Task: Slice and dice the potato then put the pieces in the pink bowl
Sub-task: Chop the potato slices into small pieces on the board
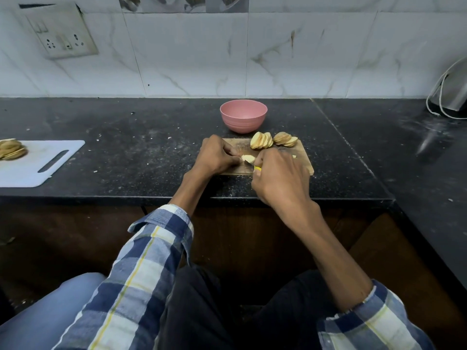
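In the middle of the frame a small wooden board [302, 157] lies on a dark stone counter [141, 157]. Two hands work on it. The left hand [216, 155] sits on the left side of the board, and its curled fingers hold down a small pale potato piece [247, 157]. The right hand [279, 178] is just to the right of it, closed tight around a knife [254, 164]. Only a bit of the knife's yellow handle and a short bit of its blade show, and the blade meets the potato piece between the two hands. At the top edge of the board, two little rows of round potato slices [273, 140] lean on each other. Another tiny bit of potato peeks out at the right side of the right hand. Just above the board stands the pink bowl [243, 116], close to the slices but not touching them, and I cannot see any pieces inside it. At the far left of the frame a white board [43, 160] lies on the counter with another heap of slices [11, 149] on its left end. A switch plate [59, 34] hangs on the tiled wall at the upper left. A white cord [441, 97] loops around a shiny thing at the right edge. Checked sleeves [141, 261] fill the bottom of the frame.
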